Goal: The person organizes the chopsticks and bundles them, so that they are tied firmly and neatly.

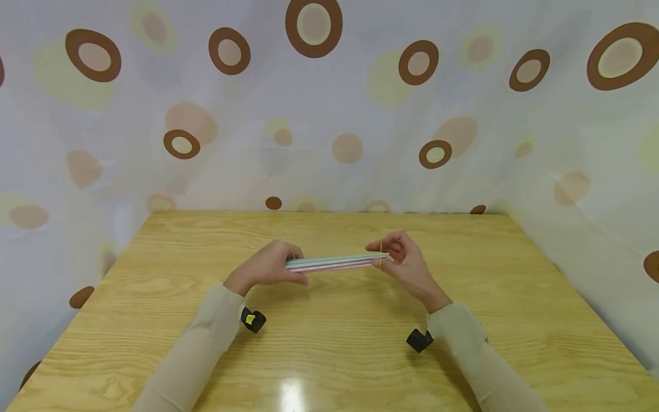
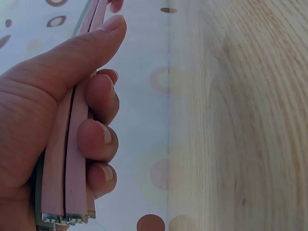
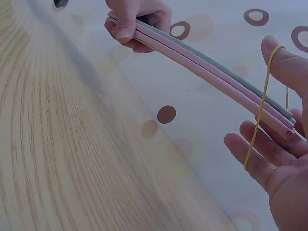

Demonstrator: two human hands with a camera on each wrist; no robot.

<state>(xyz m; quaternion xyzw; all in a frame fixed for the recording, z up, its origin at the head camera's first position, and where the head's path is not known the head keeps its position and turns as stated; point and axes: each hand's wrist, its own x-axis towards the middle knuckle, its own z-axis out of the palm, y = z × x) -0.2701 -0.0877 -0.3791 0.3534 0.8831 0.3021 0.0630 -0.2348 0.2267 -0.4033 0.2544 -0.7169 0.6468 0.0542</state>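
Note:
My left hand [image 1: 269, 264] grips one end of a bundle of long, thin pink and green sticks [image 1: 332, 264]. In the left wrist view its thumb lies along the sticks [image 2: 77, 149], the other fingers curl round them, and their jagged ends show at the bottom. A yellow rubber band [image 3: 260, 113] is stretched between the thumb and fingers of my right hand [image 1: 409, 266]. Those fingers are spread apart inside the band. The bundle's far end passes through the loop, close to the right palm, and the whole bundle is held nearly level above the table.
A wooden table [image 1: 329, 343] spreads under both hands. Behind it and at its sides hangs a pale curtain [image 1: 309, 171] with brown and beige circles. Small black cameras [image 1: 419, 340] are worn at both wrists, over beige sleeves [image 1: 195, 349].

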